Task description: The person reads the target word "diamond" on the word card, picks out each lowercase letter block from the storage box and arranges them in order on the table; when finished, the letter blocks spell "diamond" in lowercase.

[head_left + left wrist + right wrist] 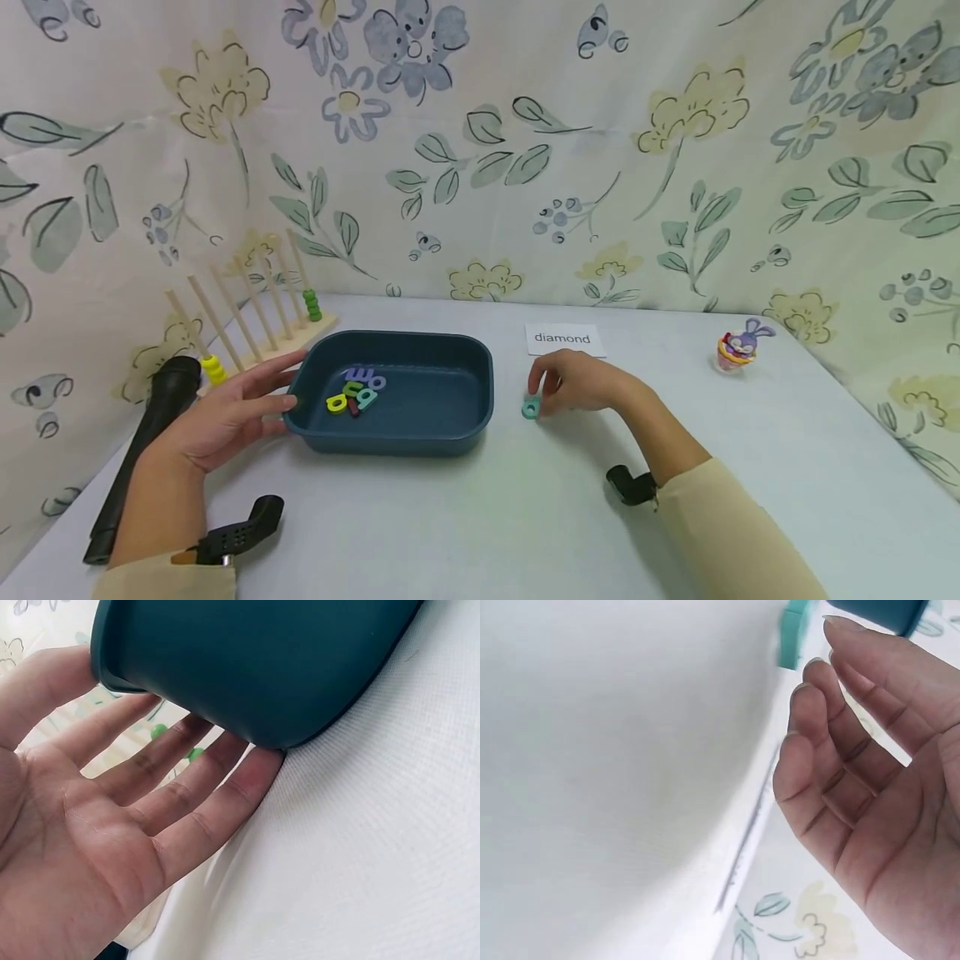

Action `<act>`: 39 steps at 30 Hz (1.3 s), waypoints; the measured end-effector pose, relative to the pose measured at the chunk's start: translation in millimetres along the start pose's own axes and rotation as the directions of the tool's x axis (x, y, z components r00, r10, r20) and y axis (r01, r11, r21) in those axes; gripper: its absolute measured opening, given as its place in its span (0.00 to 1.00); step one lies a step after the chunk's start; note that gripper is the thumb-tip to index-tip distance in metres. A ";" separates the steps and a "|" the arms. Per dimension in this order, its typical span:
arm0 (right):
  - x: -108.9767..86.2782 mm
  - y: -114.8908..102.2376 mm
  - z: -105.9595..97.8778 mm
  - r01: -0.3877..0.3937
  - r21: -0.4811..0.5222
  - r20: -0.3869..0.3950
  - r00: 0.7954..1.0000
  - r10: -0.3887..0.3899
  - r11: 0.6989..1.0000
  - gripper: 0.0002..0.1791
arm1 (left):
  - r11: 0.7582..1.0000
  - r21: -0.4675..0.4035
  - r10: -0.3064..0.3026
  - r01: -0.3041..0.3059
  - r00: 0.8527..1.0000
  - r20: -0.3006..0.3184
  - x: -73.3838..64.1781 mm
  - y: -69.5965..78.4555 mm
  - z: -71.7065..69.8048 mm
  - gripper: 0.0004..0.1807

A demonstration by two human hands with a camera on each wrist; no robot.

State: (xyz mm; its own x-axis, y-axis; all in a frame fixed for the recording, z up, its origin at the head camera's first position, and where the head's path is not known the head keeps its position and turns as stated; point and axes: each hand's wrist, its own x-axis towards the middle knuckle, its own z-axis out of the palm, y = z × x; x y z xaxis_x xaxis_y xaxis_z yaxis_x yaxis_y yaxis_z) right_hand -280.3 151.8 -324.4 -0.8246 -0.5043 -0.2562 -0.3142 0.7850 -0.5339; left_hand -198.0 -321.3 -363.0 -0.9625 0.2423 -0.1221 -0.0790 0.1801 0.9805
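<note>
Teal letter (790, 639), short of the back edge of the tabletop (480, 533): our right hand (576, 383), fingers parted, should pinch its sides.

The left hand (228, 421) touches the left end of a dark blue tray (435, 404) holding a cluster of coloured letters (354, 388), while the right hand (581, 382) reaches down at a teal letter (532, 401) on the white table (420, 533). A "diamond" card (564, 340) lies just behind that hand, with a rabbit figurine (738, 346) further right. A wooden peg rack (300, 336) stands behind the left hand.
</note>
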 end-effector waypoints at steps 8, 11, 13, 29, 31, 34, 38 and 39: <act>3.5 -19.7 -17.4 0.072 0.075 -0.002 0.997 -0.072 0.995 0.09 | 0.999 -0.051 0.004 -0.003 1.000 0.014 -0.7 -1.1 -4.3 0.37; 8.2 -30.1 -23.2 0.112 0.092 -0.001 0.994 -0.113 0.989 0.08 | 0.999 -0.042 0.003 -0.002 1.000 0.014 -2.0 -2.2 -6.3 0.38; 10.9 -37.7 -26.9 0.135 0.099 0.006 0.991 -0.136 0.986 0.07 | 0.999 -0.032 -0.001 0.001 1.000 0.012 -2.8 -3.3 -7.2 0.38; 37.9 -81.1 -54.3 0.164 0.133 0.078 0.981 -0.175 0.978 0.09 | 0.999 -0.053 0.010 -0.009 1.000 0.017 -4.4 -7.0 -7.0 0.36; 41.4 -86.4 -56.4 0.158 0.141 0.088 0.981 -0.172 0.977 0.10 | 0.999 -0.040 0.012 -0.012 1.000 0.019 -4.5 -5.5 -5.6 0.36; 45.4 -92.5 -57.6 0.156 0.159 0.102 0.980 -0.174 0.975 0.12 | 1.000 -0.013 0.017 -0.017 1.000 0.026 -4.3 -2.7 -2.9 0.37; 52.0 -100.6 -57.5 0.159 0.178 0.125 0.975 -0.183 0.971 0.12 | 1.000 0.006 0.016 -0.017 0.999 0.027 -3.4 0.3 0.9 0.37; 53.9 -103.0 -57.2 0.161 0.182 0.132 0.974 -0.186 0.970 0.12 | 1.000 0.004 0.015 -0.016 1.000 0.027 -3.2 0.7 1.4 0.37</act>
State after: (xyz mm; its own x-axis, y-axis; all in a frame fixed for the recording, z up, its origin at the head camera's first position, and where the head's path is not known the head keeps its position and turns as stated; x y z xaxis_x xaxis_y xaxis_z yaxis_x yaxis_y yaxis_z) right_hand -319.3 64.3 -237.1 -0.6824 -0.6847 -0.2559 -0.3522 0.6147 -0.7058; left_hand -194.6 -320.6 -362.2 -0.9562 0.2707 -0.1110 -0.0630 0.1799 0.9817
